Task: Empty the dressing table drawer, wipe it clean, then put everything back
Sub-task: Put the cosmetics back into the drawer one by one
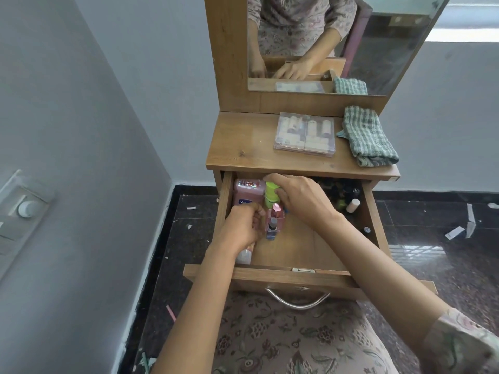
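Our right hand (299,198) clamps fingers on the green tube (270,197) — long axis 12-to-6 — while our left hand (243,228), at 7 o'clock, pinches the pink bottle (275,220).

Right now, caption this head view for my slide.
Both hands, left hand and right hand, arrange bottles in the open wooden drawer.

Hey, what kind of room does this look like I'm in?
Probably a bedroom or dressing corner at home: a small wooden dressing table with a mirror, an open drawer holding cosmetics such as a pink lotion bottle, and a checked cloth on top.
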### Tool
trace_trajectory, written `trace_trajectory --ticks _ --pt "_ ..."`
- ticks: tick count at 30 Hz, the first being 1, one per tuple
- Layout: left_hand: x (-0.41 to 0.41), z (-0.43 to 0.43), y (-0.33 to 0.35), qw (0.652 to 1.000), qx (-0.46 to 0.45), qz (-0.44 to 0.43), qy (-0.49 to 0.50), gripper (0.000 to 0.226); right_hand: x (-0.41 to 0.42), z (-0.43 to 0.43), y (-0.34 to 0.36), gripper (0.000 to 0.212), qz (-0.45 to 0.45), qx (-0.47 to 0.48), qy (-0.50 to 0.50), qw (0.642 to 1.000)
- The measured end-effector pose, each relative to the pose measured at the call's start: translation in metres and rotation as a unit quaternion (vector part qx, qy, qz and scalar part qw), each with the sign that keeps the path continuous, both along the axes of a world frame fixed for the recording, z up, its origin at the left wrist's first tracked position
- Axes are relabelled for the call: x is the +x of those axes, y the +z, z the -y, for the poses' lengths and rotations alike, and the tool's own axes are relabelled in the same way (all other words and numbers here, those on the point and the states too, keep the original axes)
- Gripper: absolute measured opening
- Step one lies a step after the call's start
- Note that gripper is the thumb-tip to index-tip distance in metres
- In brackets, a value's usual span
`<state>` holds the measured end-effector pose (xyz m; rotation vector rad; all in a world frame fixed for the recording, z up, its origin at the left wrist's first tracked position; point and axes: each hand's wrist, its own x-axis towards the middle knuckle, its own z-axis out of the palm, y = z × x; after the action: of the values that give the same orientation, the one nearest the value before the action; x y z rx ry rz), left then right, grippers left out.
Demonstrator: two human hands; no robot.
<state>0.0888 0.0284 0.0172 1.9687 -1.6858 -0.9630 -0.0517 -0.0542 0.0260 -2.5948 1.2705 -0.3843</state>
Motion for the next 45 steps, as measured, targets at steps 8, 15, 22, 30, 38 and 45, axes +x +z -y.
trace_trajectory --ticks 8,15,22,30,38,45 --pt "0.002 0.000 -0.002 1.000 -0.009 0.012 -0.007 0.032 -0.003 0.003 -0.002 0.041 0.030 0.050 0.013 0.998" --pt "0.003 0.000 -0.004 1.000 -0.028 0.002 -0.008 0.035 -0.015 -0.009 0.008 0.044 0.051 0.001 0.002 0.999" --pt "0.003 0.003 -0.008 0.999 -0.031 -0.005 -0.005 0.045 -0.038 -0.047 0.012 0.023 0.183 0.125 -0.137 0.965" --pt "0.003 0.004 -0.013 1.000 -0.008 -0.016 -0.006 0.046 -0.019 -0.045 -0.003 0.067 0.063 0.273 -0.116 0.953" --pt "0.001 0.004 -0.009 1.000 0.011 -0.015 -0.020 0.053 -0.007 -0.039 -0.010 0.045 0.065 0.247 -0.073 0.964" --pt "0.002 0.007 -0.013 0.999 0.016 -0.023 -0.033 0.046 -0.008 -0.042 -0.007 0.043 0.074 0.261 -0.074 0.960"
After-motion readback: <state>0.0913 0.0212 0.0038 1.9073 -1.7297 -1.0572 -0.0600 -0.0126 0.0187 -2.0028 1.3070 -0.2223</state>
